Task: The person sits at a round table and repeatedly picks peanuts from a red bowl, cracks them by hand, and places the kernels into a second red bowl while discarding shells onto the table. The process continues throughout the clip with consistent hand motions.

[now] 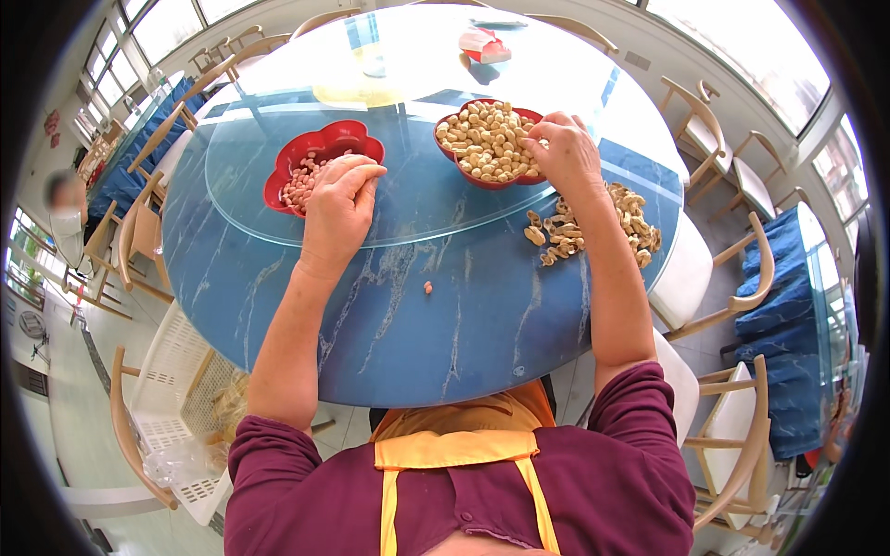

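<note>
My left hand hangs over the near right rim of a red scalloped bowl that contains shelled pink peanut kernels. Its fingers are bent and pressed together; what they hold, if anything, is hidden. At the right edge of a second red bowl, heaped with unshelled peanuts, my right hand pinches a peanut between thumb and fingers. Broken peanut shells lie in a pile on the table, partly behind my right forearm. A lone kernel rests on the blue tabletop nearer me.
Both bowls stand on a round glass turntable on a blue marbled table. A red and white packet lies at the far side. Wooden chairs surround the table. At lower left is a white perforated crate. A person sits far left.
</note>
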A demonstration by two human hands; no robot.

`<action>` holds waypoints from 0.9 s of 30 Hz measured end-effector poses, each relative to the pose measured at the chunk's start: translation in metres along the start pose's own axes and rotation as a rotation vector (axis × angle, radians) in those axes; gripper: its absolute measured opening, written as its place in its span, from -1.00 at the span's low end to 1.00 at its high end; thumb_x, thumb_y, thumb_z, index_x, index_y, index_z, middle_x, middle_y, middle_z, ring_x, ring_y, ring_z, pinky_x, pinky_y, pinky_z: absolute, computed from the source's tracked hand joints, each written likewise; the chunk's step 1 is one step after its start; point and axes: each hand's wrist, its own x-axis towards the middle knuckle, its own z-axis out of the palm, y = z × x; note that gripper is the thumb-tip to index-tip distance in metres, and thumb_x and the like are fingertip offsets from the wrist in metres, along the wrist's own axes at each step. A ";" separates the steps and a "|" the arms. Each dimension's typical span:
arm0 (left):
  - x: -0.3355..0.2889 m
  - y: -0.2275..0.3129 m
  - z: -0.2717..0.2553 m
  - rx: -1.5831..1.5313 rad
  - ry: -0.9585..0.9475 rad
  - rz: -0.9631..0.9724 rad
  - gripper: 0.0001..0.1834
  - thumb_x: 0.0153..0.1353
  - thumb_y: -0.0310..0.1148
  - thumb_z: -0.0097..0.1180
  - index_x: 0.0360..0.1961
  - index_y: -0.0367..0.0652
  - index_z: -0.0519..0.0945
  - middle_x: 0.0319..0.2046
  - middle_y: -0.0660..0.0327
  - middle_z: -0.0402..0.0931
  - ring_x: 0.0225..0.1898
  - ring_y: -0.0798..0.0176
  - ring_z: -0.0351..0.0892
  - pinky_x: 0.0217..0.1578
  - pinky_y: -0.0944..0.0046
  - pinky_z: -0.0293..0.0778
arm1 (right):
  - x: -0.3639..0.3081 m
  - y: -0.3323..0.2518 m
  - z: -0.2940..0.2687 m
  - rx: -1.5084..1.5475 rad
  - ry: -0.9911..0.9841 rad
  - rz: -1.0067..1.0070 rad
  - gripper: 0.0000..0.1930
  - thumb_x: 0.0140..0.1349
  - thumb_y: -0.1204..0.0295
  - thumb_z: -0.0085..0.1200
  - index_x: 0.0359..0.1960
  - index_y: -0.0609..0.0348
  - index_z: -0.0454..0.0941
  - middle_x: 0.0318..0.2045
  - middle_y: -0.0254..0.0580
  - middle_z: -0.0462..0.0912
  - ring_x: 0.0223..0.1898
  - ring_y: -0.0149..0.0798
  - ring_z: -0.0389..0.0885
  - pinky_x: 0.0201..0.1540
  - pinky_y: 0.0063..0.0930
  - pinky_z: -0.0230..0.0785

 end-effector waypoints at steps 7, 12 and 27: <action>-0.001 0.008 0.004 -0.014 -0.048 0.002 -0.89 0.18 -0.58 0.19 -0.26 -0.27 0.67 -0.19 0.12 0.64 -0.06 0.08 0.59 0.00 0.19 0.47 | 0.004 -0.001 0.008 0.017 -0.075 0.099 -0.80 0.13 0.26 0.22 -0.34 0.07 0.77 -0.14 -0.22 0.67 0.01 -0.09 0.53 0.12 -0.25 0.39; -0.005 0.008 0.008 -0.039 -0.078 0.008 -0.89 0.19 -0.56 0.19 -0.25 -0.25 0.67 -0.20 0.13 0.63 -0.07 0.08 0.59 0.00 0.19 0.47 | 0.007 0.002 0.018 0.137 -0.033 0.061 -0.82 0.11 0.30 0.19 -0.36 0.07 0.76 -0.14 -0.21 0.67 0.02 -0.07 0.53 0.11 -0.23 0.39; -0.005 0.035 0.004 -0.933 -0.427 -0.659 -0.64 0.40 -0.10 0.08 -0.09 -0.19 0.67 -0.31 0.35 0.60 -0.28 0.53 0.51 -0.39 0.50 0.41 | -0.029 -0.083 -0.018 0.828 -0.261 -0.309 -0.85 0.13 0.53 0.27 -0.26 0.17 0.62 -0.36 -0.29 0.61 -0.35 -0.40 0.58 -0.27 -0.52 0.47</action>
